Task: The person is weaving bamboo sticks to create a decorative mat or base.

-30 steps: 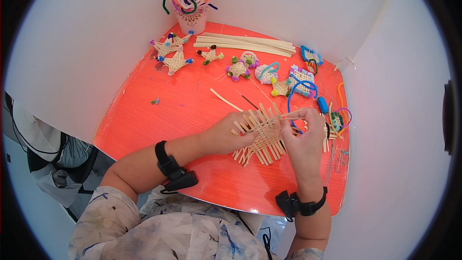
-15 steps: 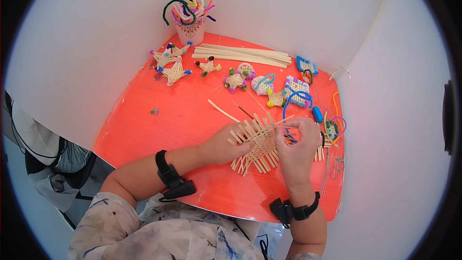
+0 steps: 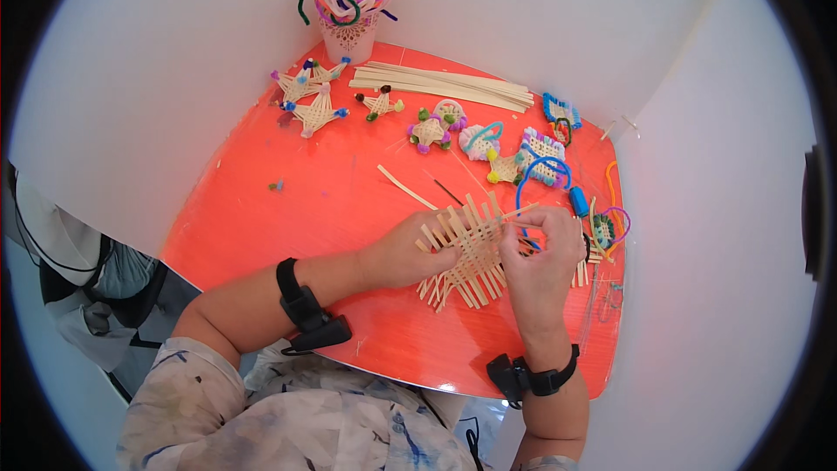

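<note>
the left hand (image 3: 408, 250) lay flat on a woven mat (image 3: 466, 253) of thin pale strips, its fingers together and pressing the left edge down on the smooth red table (image 3: 305, 209). the right hand (image 3: 540, 249) was at the mat's right side, its fingers pinched on one flat strip (image 3: 514, 212) that stuck out of the weave. the mat looked like an open lattice with loose ends all around; its right part was hidden under the right hand. behind lay a bundle of long flat strips (image 3: 445, 85), small woven stars (image 3: 309, 100) with coloured tips, and a cup of fuzzy bent wires (image 3: 349, 0). the little things at the table's right edge were hard to make out.
</note>
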Motion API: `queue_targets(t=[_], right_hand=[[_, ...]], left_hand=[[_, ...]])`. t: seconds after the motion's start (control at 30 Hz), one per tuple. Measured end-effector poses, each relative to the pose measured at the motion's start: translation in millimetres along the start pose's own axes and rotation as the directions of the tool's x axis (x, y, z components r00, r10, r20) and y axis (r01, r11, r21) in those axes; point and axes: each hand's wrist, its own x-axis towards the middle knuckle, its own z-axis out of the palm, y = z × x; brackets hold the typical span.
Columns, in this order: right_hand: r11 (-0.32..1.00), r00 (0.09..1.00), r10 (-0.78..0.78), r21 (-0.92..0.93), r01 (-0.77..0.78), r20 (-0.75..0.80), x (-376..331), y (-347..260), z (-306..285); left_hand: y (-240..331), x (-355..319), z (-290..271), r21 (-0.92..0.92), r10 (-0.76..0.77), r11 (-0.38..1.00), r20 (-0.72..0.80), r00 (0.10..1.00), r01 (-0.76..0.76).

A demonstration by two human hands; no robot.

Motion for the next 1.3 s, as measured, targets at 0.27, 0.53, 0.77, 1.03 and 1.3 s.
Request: queue_targets(t=[0.27, 0.53, 0.77, 1.03, 1.3], right_hand=[[1.000, 1.000, -0.009, 0.017, 0.009, 0.009, 1.0, -0.6, 0.1], [1.000, 1.000, -0.005, 0.018, 0.005, 0.024, -0.2, -1.0, -0.9], [0.999, 0.999, -0.036, -0.015, 0.036, -0.003, -2.2, -1.0, 1.2], [0.997, 0.996, -0.068, -0.024, 0.067, -0.055, -2.5, -3.8, 7.3], [0.984, 0.977, -0.169, -0.084, 0.159, -0.131, -5.2, -5.5, 8.3]], left_hand=[[1.6, 0.5, 1.0, -0.013, 0.055, 0.998, -0.041, 0.998, -0.055], [2.6, 0.1, 0.2, -0.014, 0.039, 0.999, -0.002, 0.999, -0.039], [4.6, 0.4, 5.1, -0.031, 0.041, 0.999, -0.049, 0.998, -0.043], [2.8, -2.6, 1.7, 0.032, 0.041, 0.999, -0.024, 0.999, -0.040], [11.0, -1.0, 5.6, 0.023, 0.086, 0.996, -0.071, 0.994, -0.084]])
